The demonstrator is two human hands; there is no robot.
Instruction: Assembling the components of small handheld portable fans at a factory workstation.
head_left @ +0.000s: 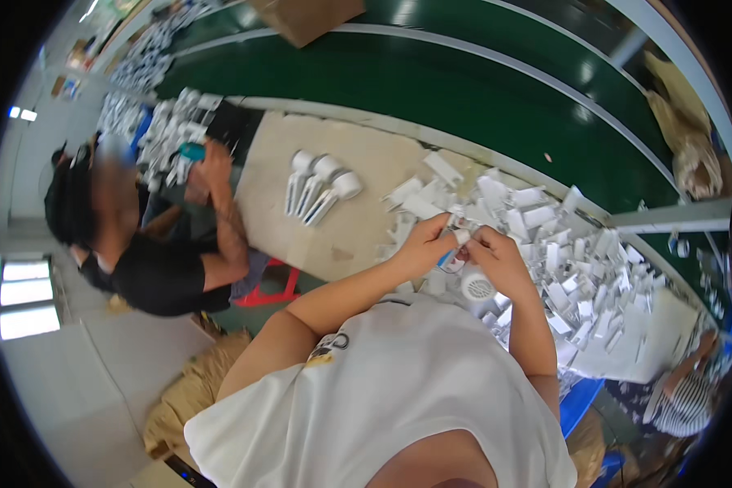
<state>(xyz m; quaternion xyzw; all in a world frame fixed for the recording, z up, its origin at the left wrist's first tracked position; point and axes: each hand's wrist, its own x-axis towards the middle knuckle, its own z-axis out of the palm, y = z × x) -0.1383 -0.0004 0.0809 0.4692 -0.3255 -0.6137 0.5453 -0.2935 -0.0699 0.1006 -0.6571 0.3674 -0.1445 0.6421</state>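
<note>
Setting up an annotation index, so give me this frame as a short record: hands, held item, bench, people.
left hand: fingers closed on a white piece
right hand: closed on the same piece
held item: white, with a round grille at its near end; finer detail hidden by the fingers
bench: three white long-handled units side by side, left of the hands
right of hands: heap of loose white parts
beyond bench: green surface
people: co-worker at left, holding a teal object

Loose parts [558, 286] right of handled devices [325, 169]
</note>
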